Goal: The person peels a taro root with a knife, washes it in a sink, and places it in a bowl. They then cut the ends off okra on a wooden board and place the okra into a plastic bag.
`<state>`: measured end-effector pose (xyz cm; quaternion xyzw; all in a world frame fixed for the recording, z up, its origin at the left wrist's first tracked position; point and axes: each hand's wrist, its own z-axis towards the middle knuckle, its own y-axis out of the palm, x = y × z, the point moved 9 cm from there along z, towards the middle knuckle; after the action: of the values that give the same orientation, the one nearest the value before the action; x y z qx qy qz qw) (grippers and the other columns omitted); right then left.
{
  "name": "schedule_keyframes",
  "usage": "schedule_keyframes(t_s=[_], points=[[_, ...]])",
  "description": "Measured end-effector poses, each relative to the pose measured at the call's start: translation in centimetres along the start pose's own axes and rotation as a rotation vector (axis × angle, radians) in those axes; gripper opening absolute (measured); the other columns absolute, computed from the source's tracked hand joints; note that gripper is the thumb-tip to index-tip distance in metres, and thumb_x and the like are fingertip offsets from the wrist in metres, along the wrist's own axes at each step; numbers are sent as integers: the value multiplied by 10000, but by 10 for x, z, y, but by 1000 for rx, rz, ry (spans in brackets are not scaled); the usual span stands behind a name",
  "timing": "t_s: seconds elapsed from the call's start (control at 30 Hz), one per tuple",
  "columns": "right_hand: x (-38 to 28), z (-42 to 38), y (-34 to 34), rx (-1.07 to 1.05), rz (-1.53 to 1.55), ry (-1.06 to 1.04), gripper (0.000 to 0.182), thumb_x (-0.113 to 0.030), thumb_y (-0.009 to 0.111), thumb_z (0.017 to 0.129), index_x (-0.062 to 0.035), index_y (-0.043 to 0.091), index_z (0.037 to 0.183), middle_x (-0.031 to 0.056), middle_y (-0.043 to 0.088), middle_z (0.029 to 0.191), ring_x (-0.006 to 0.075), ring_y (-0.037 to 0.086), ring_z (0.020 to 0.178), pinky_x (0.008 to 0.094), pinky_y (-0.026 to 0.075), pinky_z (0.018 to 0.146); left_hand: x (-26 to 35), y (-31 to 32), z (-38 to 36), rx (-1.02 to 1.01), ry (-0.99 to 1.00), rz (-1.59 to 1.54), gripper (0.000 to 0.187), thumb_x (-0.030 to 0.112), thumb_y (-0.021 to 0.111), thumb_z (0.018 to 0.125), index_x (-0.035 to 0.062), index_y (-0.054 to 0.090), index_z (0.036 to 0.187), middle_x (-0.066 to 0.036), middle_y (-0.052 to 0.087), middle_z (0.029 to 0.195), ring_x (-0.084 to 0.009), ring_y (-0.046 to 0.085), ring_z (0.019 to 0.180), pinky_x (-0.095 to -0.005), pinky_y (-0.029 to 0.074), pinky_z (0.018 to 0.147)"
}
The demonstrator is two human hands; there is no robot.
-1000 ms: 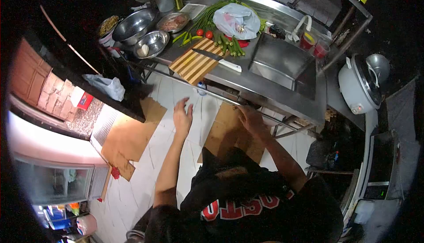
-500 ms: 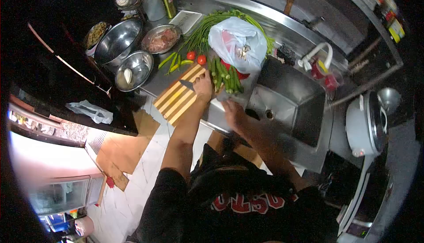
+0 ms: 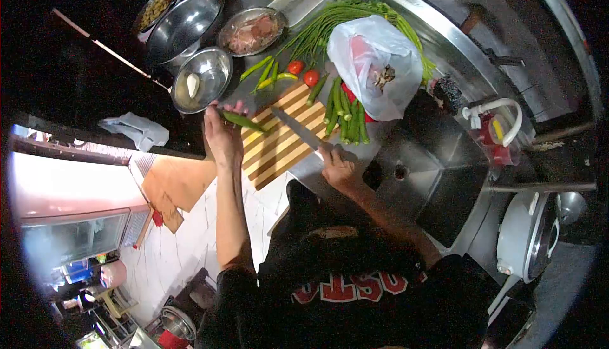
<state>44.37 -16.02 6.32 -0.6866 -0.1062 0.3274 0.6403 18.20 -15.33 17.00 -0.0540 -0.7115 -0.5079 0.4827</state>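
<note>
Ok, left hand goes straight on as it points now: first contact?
Likely the small steel bowl, just ahead of the left hand; depth is unclear, so it might pass above.

Metal counter (image 3: 263, 100) is carrying striped board (image 3: 279, 151). Small bowl (image 3: 216, 68) is sitting at board's ten o'clock, green stalks (image 3: 323, 25) at one.

Room on the near side of the striped board (image 3: 269, 163)

A hand can pass over the board's near corner. The knife (image 3: 298, 129) in the right hand (image 3: 339, 166) blocks the middle. The left hand (image 3: 222, 134) and its green pod (image 3: 244, 122) block the left edge. The okra pile (image 3: 346, 106) and big bag (image 3: 380, 57) crowd the far right. There is open room over the sink (image 3: 415, 177).
</note>
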Motion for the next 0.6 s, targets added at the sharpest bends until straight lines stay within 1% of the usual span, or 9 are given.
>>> schedule_keyframes(t_s=[0.13, 0.17, 0.27, 0.4, 0.47, 0.5, 0.53, 0.57, 0.6], points=[[19, -5, 23, -44, 111, 136, 511, -195, 593, 777, -89, 416, 1244, 213, 535, 1012, 356, 588, 645, 464, 478, 540, -34, -34, 7, -311, -101, 939, 436, 133, 502, 891, 92, 381, 1308, -90, 550, 1094, -194, 538, 928, -300, 429, 841], [23, -5, 24, -47, 110, 138, 511, -195, 593, 777, -89, 416, 1244, 213, 535, 1012, 356, 588, 645, 464, 478, 540, -31, -6, -11, -506, 111, 1301, 535, 46, 511, 858, 109, 324, 1355, -138, 528, 1197, -209, 531, 988, -316, 413, 865], [25, -3, 23, -13, 217, 90, 431, -236, 544, 848, -63, 435, 1228, 211, 562, 886, 349, 594, 624, 416, 491, 518, -53, 5, -32, -574, 502, 1507, 415, -34, 559, 707, 3, 517, 1118, -183, 577, 925, -326, 540, 893, -404, 434, 787], [6, -8, 7, 194, 57, -85, 443, -193, 593, 819, -36, 451, 1208, 220, 557, 908, 350, 581, 812, 411, 496, 606, -25, 67, -79, -772, 820, 1523, 114, 22, 623, 666, 21, 582, 773, -138, 559, 791, -287, 544, 802, -435, 436, 840], [11, -5, 11, 110, 15, -44, 462, -179, 610, 808, -17, 448, 1209, 214, 554, 944, 356, 558, 891, 424, 489, 684, -42, 61, -84, -853, 865, 1697, 105, 76, 635, 680, 42, 589, 768, -118, 550, 769, -266, 557, 743, -440, 432, 880], [10, -10, 15, 47, -22, -38, 470, -169, 615, 804, -9, 445, 1211, 207, 553, 966, 355, 550, 905, 430, 484, 724, -50, 63, -86, -951, 516, 1860, 95, 93, 609, 707, 48, 595, 789, -121, 545, 768, -248, 564, 684, -429, 459, 820], [9, -10, 12, 79, -1, -135, 438, -198, 574, 841, -17, 443, 1218, 190, 557, 1014, 339, 555, 889, 428, 468, 778, -34, 54, -94, -767, 644, 1394, 96, 79, 565, 726, 39, 594, 809, -139, 546, 766, -252, 559, 677, -407, 470, 760], [8, -3, 9, 74, 47, -188, 416, -208, 559, 849, -24, 449, 1206, 173, 558, 1008, 314, 554, 872, 411, 471, 758, -36, 57, -96, -708, 681, 1784, 167, 39, 545, 706, 31, 583, 868, -141, 551, 815, -272, 557, 714, -393, 466, 710], [12, 13, 8, 57, 159, -213, 395, -218, 544, 857, -32, 455, 1194, 156, 559, 1003, 290, 552, 855, 394, 475, 738, -22, 58, -105, -710, 541, 1425, 273, 11, 542, 659, 22, 550, 932, -143, 546, 875, -302, 542, 807, -394, 447, 737]])
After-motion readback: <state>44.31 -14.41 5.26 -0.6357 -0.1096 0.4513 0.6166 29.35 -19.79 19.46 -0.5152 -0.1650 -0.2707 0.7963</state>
